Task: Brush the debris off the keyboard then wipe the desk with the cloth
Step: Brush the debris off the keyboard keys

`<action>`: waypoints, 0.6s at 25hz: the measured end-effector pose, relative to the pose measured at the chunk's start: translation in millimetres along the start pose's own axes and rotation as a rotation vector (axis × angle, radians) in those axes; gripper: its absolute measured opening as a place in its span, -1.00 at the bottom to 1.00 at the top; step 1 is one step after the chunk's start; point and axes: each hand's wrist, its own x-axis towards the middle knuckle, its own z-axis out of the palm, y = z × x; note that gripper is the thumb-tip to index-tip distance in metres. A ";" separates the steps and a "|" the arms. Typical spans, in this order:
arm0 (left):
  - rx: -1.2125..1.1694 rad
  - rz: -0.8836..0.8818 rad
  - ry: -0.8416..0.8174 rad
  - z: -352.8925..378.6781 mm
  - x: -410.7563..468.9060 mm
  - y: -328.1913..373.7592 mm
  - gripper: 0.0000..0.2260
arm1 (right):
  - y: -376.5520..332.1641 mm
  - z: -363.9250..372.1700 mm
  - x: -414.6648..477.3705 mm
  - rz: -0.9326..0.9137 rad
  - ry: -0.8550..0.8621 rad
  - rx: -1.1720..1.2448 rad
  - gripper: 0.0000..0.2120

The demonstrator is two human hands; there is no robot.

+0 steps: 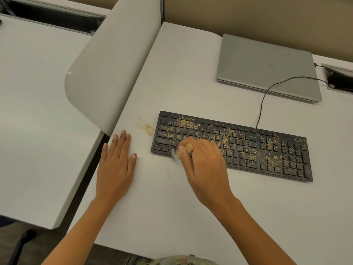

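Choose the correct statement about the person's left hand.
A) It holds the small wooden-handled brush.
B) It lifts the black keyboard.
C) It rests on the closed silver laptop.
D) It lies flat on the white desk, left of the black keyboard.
D: the left hand lies with straight fingers on the white desk, apart from the black keyboard; the right hand grips the small wooden-handled brush.
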 end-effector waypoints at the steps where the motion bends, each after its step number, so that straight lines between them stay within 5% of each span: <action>1: 0.002 0.000 0.000 -0.1 0.2 -0.2 -0.46 | 0.2 -0.2 1.7 -0.002 0.007 0.025 -0.77; 6: 0.000 0.004 0.000 -0.5 -1.0 -1.0 -0.46 | -2.4 -5.3 2.8 -0.139 -0.102 -0.077 -0.78; 15: -0.006 0.006 0.014 -1.4 -0.7 -0.2 -0.46 | 5.0 -10.2 -2.6 -0.079 -0.126 -0.015 -0.82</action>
